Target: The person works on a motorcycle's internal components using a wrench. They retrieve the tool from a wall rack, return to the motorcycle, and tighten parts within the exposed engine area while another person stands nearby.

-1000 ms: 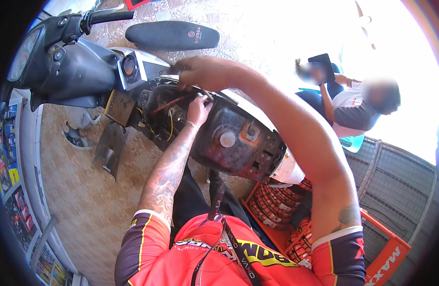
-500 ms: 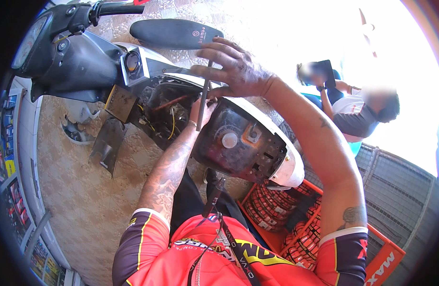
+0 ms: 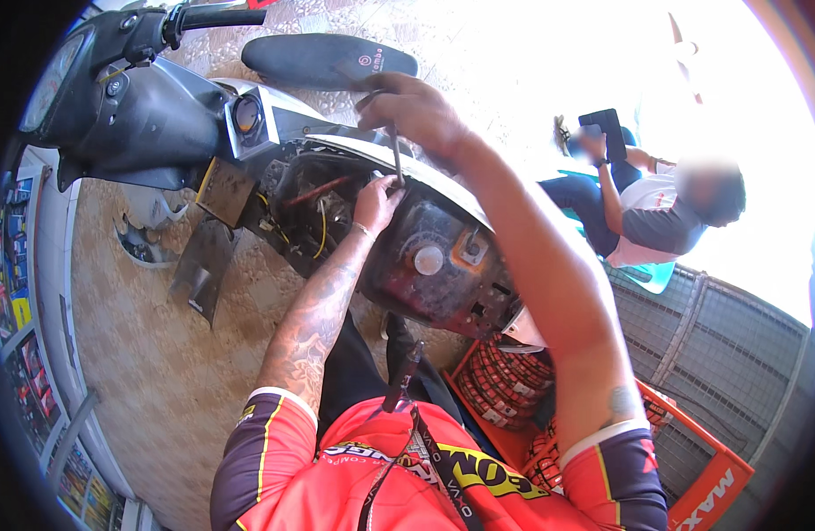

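My right hand (image 3: 421,115) is curled over the top of a metal T-handle wrench (image 3: 396,157), whose shaft points down at the scooter's side rail. At the wrench's lower end, my left hand (image 3: 376,203) has its fingers pinched about the shaft; the very tip is hidden. Both hands are over the opened rear of a scooter (image 3: 151,128) with its seat off. Beside my left hand lie the black fuel tank (image 3: 407,265) with a pale round cap (image 3: 428,259), and an open bay with a yellow cable (image 3: 322,232).
The removed black seat (image 3: 310,62) lies on the tiled floor beyond the scooter. Loose panels (image 3: 204,265) are on the left. A red rack of tyres (image 3: 505,380) stands close at the right, by a mesh barrier (image 3: 691,336). Another person (image 3: 660,212) sits at the right holding a dark tablet.
My right hand has turned the wrench and swung its crossbar round, with the forearm coming inward to the left. My left hand stays at the shaft. The seated person has shifted slightly.
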Demonstrator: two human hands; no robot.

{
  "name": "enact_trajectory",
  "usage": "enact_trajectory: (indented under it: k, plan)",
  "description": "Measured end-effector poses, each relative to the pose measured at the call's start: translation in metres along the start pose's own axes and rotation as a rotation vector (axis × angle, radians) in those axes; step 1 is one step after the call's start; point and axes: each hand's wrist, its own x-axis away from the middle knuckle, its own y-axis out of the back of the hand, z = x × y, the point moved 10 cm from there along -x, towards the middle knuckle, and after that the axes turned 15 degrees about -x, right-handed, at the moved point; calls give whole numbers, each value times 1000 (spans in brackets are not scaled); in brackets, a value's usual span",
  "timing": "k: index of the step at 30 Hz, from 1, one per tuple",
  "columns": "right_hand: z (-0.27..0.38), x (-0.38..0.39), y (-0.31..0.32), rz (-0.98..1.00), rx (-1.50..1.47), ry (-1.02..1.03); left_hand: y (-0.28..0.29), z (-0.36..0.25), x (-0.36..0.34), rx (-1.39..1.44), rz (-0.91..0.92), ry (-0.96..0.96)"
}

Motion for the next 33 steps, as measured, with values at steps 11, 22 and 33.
enact_trajectory:
  k: [11, 22, 33]
  plan:
    - [39, 59, -14, 130, 754, 936, 3, -3, 1, -57, 69, 59]
    - [25, 18, -29, 280, 1110, -35, 3, -4, -1, -8, 43, 47]
    - [-8, 61, 17, -758, -278, 429, -15, 18, -2, 135, 7, 100]
